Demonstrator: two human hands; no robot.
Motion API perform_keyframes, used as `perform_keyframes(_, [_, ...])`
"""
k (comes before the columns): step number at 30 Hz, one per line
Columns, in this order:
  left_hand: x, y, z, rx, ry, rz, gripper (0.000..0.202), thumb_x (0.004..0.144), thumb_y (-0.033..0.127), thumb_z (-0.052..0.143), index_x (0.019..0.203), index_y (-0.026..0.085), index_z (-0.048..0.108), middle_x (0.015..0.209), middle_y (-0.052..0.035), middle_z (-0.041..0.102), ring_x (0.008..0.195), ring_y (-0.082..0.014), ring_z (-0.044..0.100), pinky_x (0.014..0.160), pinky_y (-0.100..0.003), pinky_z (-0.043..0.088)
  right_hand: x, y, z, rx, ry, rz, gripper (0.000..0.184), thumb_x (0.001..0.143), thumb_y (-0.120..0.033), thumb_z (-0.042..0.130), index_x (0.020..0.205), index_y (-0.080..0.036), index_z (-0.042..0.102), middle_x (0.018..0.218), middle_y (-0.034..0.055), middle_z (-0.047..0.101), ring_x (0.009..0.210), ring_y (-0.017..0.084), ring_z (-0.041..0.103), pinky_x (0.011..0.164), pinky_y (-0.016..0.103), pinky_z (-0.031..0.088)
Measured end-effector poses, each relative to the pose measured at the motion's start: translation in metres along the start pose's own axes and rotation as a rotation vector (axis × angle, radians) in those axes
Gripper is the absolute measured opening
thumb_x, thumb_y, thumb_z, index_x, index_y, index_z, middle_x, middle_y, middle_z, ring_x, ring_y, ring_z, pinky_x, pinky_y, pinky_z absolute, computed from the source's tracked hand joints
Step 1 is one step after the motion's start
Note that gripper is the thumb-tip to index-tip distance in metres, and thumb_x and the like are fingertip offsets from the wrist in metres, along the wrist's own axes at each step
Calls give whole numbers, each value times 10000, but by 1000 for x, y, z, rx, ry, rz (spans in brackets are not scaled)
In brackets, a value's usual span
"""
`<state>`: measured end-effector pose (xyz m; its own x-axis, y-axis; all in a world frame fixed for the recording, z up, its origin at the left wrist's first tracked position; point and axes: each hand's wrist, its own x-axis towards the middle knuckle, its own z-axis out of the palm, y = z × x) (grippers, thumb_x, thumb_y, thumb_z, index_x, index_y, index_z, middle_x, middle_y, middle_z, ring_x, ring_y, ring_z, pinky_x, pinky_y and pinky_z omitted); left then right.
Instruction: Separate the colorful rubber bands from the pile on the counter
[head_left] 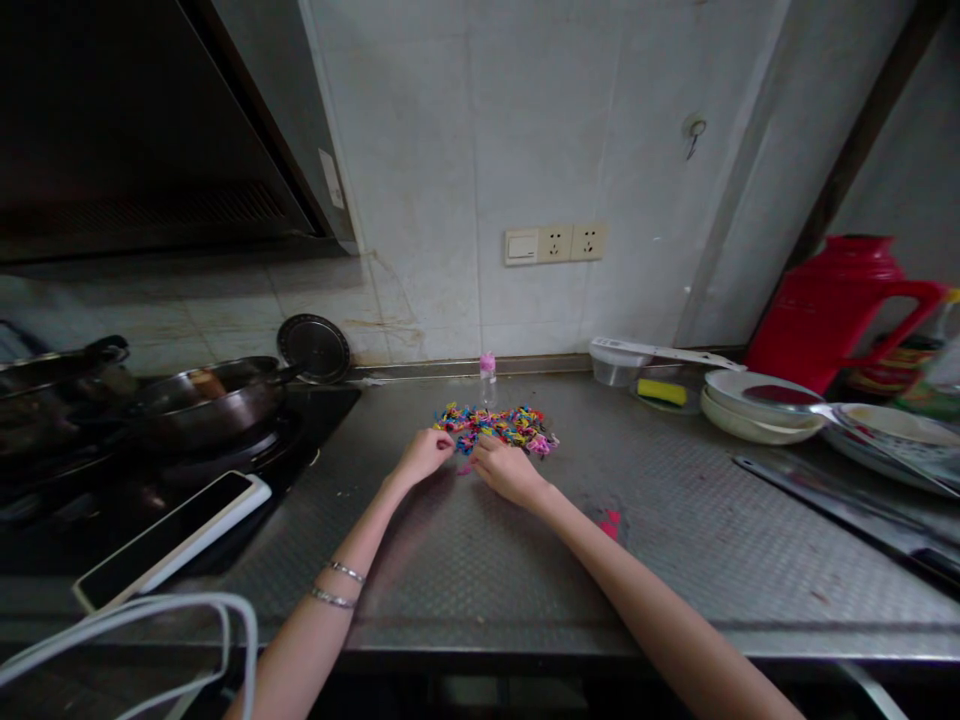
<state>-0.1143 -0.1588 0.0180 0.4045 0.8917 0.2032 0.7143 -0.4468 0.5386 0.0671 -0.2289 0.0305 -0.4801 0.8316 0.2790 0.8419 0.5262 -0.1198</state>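
A heap of small bright elastic bands (504,424), in several colours, lies on the steel counter (660,540) near the wall. My left hand (424,455) rests at the heap's near left edge with fingers curled in a pinch. My right hand (508,470) is beside it at the heap's front, fingers also closed. What either pinch holds is too small to make out. A few pink bands (610,523) lie apart beside my right forearm. Two thin bracelets (339,584) circle my left wrist.
A small clear bottle with a pink cap (487,375) stands behind the heap. A stove with a pan (206,400) and a phone (172,540) are at left. Bowls (754,410), a sponge (661,392), a red jug (832,310) and a knife (847,510) are at right.
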Motion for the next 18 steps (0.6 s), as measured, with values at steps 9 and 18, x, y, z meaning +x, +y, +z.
perform_keyframes(9, [-2, -2, 1, 143, 55, -112, 277, 704, 320, 560, 924, 177, 649, 818, -55, 652, 736, -155, 584, 646, -225, 392, -1, 27, -3, 1, 38, 118, 303, 891, -299, 304, 984, -208, 578, 1005, 72, 556, 956, 156, 509, 749, 215, 391])
perform_keyframes(18, [2, 0, 9, 191, 35, -88, 244, 724, 369, 540, 861, 205, 658, 782, -28, 642, 711, -148, 575, 605, -223, 371, -12, 71, -7, -48, 28, 271, 282, 868, -265, 318, 981, -207, 569, 1050, 62, 555, 937, 156, 521, 698, 218, 399])
